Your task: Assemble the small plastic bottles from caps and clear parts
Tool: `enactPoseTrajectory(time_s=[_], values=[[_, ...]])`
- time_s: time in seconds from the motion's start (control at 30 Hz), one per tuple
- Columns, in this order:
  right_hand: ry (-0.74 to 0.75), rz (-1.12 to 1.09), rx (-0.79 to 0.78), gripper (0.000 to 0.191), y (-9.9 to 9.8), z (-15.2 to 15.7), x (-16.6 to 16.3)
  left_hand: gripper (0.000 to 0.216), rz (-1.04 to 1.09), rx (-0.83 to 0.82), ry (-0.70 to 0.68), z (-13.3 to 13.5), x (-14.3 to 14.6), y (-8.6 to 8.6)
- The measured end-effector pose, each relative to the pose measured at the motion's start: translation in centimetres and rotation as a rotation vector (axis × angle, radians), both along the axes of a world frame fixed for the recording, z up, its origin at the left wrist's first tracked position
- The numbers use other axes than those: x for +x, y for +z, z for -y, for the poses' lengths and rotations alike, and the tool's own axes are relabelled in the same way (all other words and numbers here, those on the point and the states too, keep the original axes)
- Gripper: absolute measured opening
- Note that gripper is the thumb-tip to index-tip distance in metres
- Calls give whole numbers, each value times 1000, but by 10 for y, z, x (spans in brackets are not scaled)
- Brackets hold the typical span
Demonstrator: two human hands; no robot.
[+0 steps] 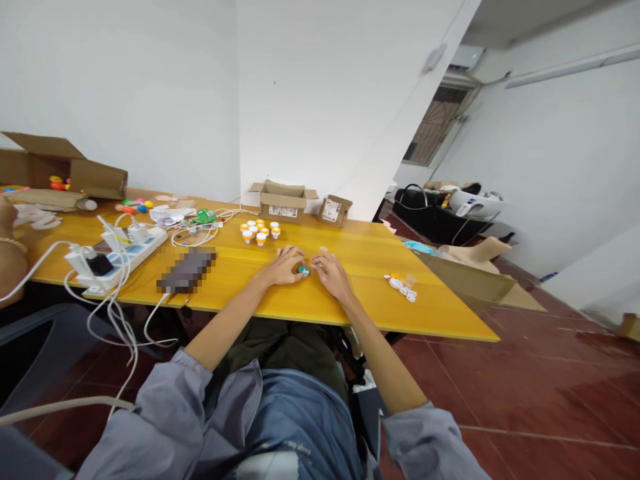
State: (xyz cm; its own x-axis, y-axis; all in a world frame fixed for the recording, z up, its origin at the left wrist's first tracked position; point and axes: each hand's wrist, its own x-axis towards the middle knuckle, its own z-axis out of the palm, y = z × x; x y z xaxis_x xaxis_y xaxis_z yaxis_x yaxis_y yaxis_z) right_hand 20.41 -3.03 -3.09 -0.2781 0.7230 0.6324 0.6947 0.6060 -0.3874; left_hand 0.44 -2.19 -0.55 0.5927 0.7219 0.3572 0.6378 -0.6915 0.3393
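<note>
Small teal piece (303,271) is on or just above the yellow tabletop (357,300), near the front edge, between my two hands. I have my left hand (287,267) pinching it, thumb and finger at its edge. My right hand (329,272) is just beside, fingers bent inward; too small from here to tell whether the tips hold anything. Clear scrap (324,249) just past the right hand. Farther back, left: cluster of white-and-orange containers (261,237). Behind those, open small carton (283,200), with a tilted carton (334,211) to its right. Off right: pile of white and orange parts (400,285). Left side: pixelated dark device (187,270), loaded power strip (143,252). Far left edge: another person's arm (10,267), beaded bracelet on.
</note>
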Motion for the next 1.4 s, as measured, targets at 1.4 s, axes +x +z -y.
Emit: enactPoseTrajectory(time_s=[1.4], values=[[-205,57,-58,16,-9,-1,6,22,-20,-39,-104,-4,-4,-4]])
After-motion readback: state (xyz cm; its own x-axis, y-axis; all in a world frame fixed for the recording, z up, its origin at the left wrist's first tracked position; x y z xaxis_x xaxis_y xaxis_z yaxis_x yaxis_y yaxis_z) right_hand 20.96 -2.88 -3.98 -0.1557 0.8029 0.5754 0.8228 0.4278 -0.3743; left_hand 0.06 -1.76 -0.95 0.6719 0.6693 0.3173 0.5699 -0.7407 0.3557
